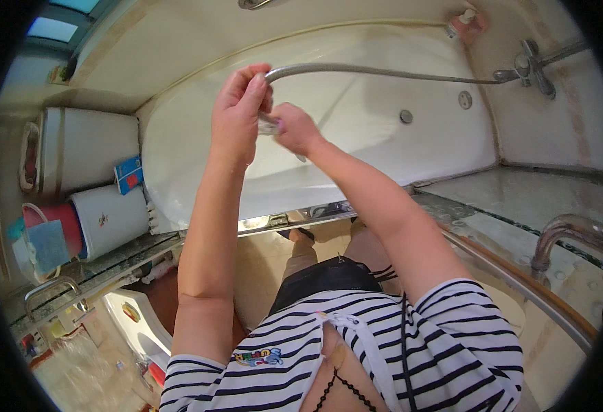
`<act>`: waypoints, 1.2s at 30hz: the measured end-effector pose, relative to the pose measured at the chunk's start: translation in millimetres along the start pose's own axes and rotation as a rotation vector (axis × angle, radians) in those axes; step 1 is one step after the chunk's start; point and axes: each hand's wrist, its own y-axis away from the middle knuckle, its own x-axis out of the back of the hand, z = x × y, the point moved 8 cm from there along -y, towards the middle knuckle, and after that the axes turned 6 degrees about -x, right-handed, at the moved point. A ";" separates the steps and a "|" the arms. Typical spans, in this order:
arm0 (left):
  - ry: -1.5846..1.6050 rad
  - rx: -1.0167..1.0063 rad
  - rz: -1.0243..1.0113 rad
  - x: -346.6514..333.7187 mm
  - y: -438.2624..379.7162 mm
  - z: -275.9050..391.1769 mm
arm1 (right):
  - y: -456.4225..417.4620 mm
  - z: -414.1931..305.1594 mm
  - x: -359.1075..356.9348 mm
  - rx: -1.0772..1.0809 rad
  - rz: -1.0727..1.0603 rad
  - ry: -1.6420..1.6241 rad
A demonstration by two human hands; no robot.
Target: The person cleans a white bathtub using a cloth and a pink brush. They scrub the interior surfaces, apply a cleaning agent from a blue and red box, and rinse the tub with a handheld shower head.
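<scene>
My left hand (242,103) is raised over a white bathtub (353,170), its fingers closed around a grey metal shower hose (353,67). From there the hose arcs right to a chrome mixer tap (525,69) on the wall. Just below and right of it, my right hand (297,127) is closed on a pale, shiny object (268,126), blurred and mostly covered by the fingers. Whether that object is joined to the hose, I cannot tell. A small light tip shows under my right hand.
A round drain plug (406,116) and overflow plate (465,99) sit in the tub. A pump bottle (466,23) stands in the far right corner. White bins (111,219), a blue packet (128,175) and a pink container (57,221) are at left. A metal rail (518,286) runs at right.
</scene>
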 end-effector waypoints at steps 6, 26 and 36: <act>0.034 -0.071 -0.124 -39.7 10.9 62.4 | 27.8 130.4 10.2 -0.317 -0.047 0.280; 0.325 0.956 0.488 99.6 101.4 -290.9 | 8.2 84.6 13.4 -0.823 -0.109 -0.785; 1.062 0.660 0.878 168.3 48.0 -305.8 | -2.3 -31.0 -10.7 -0.599 -0.429 -0.859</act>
